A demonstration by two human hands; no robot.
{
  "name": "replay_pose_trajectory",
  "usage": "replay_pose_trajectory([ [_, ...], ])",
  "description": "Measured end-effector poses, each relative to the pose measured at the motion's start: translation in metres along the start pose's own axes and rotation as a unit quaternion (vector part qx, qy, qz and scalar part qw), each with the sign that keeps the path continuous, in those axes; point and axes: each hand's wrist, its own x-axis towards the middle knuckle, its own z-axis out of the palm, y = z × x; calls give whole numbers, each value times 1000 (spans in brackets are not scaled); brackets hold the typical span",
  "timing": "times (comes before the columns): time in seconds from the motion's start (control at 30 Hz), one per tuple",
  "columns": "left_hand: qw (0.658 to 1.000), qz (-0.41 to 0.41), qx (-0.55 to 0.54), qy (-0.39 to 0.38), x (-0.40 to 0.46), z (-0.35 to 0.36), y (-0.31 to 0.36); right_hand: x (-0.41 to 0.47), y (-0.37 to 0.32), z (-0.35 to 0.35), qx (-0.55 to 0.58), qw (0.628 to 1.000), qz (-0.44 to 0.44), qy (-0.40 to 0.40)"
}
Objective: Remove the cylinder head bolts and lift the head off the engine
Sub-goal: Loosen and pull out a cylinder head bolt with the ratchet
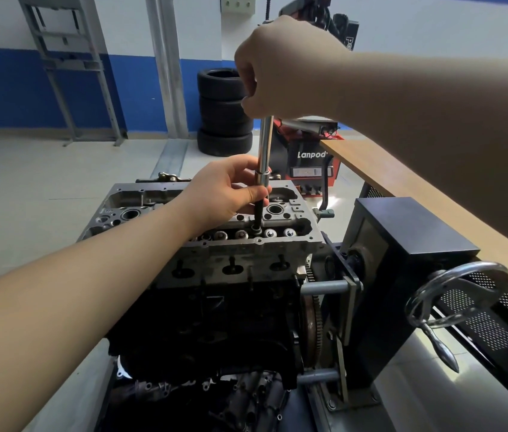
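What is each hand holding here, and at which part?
Both hold the wrench standing in the head: right hand grips its top end, left hand pinches the lower shaft.

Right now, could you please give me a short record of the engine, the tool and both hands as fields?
engine: cylinder head on top of the dark block, held on a stand
tool: long socket extension, upright, lower end down in a bolt hole in the head
left hand: fingers round the dark lower part of the tool
right hand: grips the top of the tool
handwheel: on the stand, untouched
background: stack of tyres on the floor
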Motion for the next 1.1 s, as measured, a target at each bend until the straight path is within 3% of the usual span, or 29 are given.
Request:
replay_pose_trajectory([
  [0.5,1000,-3,5,-16,-4,-6,-5,4,-4,5,-31,999,-11,18],
  [0.6,999,9,29,12,0,-4,-2,6,-1,5,-60,998,30,2],
  [0.77,995,30,-57,75,13,18,23,9,-20,10,-113,991,72,-3],
  [0.9,985,10,-135,105,26,29,35,7,-28,13,-76,995,26,55],
  [1.1,982,-6,-187,-17,37,18,35,-7,5,11,162,985,-28,45],
])
